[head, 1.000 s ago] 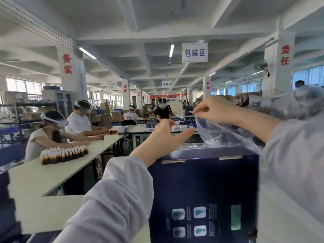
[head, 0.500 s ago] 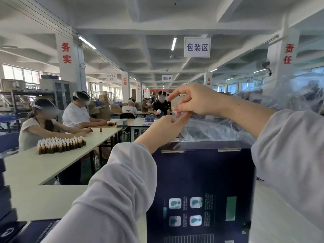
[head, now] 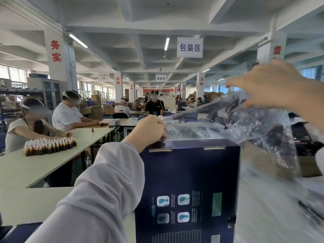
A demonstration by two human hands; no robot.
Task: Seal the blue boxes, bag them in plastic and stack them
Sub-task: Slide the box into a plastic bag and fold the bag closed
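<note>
Navy card, matte and sharp-cornered: the blue box [head: 187, 172] stands upright on the pale desk [head: 26, 204], top closed, not yet bagged. Bagging step in hand: left hand [head: 149, 130] curled at the box's top left corner, pinching the mouth edge of the plastic bag [head: 254, 123]; right hand [head: 273, 88] raised to the right, thumb and fingers nipping the thin, crinkled, glossy film, though blurred. Next, likely — spread the mouth wide and draw it down over the corners without snagging.
</note>
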